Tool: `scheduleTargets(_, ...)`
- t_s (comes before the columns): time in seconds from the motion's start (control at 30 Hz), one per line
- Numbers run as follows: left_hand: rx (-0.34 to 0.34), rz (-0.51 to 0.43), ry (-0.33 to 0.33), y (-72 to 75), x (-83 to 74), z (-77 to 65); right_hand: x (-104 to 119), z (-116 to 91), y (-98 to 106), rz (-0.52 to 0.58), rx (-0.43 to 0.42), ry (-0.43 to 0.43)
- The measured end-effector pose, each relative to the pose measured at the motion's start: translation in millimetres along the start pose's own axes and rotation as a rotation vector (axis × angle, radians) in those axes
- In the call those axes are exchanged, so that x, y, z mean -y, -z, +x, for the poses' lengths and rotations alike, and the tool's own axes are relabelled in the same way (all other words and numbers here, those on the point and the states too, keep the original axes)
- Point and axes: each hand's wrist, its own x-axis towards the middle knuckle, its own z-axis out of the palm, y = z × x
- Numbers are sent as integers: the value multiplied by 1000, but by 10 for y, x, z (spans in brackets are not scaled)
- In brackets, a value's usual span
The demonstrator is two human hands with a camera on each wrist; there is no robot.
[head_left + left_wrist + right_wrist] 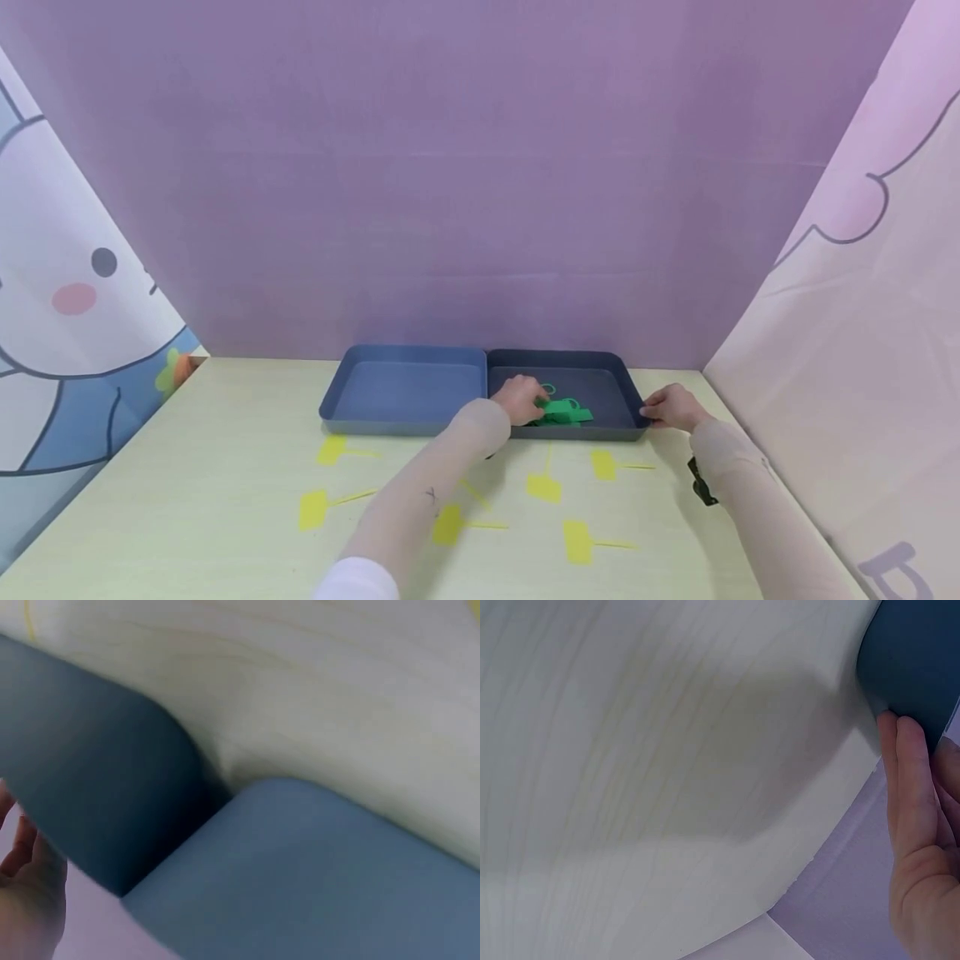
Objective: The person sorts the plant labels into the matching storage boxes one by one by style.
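A small dark scrawl (431, 496), too small to read, marks the left sleeve (401, 525). Flat green tags (561, 410), some with loops, lie heaped in the smooth, round-cornered dark tray (603, 385); the left hand (517, 400) bends over them, partly hiding them, and whether it pinches one I cannot tell. The right hand (675, 407) grips that tray's near right corner. A blue tray (416, 383) adjoins; thin-tailed yellow tags (313, 509) dot the desk (225, 467).
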Motion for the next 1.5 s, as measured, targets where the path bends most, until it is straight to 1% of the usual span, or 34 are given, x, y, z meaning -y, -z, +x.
scheduleTargets(0.13, -4, 20, 22, -25, 3, 5, 3, 13, 15, -7, 9, 7)
scheduleTargets(0.3, -9, 37, 28, -54, 21, 13, 6, 17, 26, -12, 15, 7)
scheduleTargets(0.53, -30, 61, 71, -110, 72, 37, 24, 19, 40, -13, 18, 11)
scheduleTargets(0.63, -29, 67, 83, -135, 77, 41, 21, 4, 47, -13, 12, 5)
scheduleTargets(0.8, -23, 40, 122, -151, 40, 29, -2, -36, 54, -11, 9, 4)
scheduleTargets(0.93, -37, 26, 152, -163, 15, 30, -13, -52, 68, -4, 4, -6)
scheduleTargets(1.07, -58, 15, 164, -175, 14, 36, -26, -45, 73, -7, 0, -10)
scheduleTargets(1.23, -61, 0, 181, -180, 32, 23, -52, -15, 43, 2, -9, -18)
scheduleTargets(1.33, -66, -14, 204, -155, 49, 4, -48, 16, 18, 2, -9, -7)
scheduleTargets(1.5, -61, -53, 204, -69, 43, -38, -34, 43, -4, -22, -10, -5)
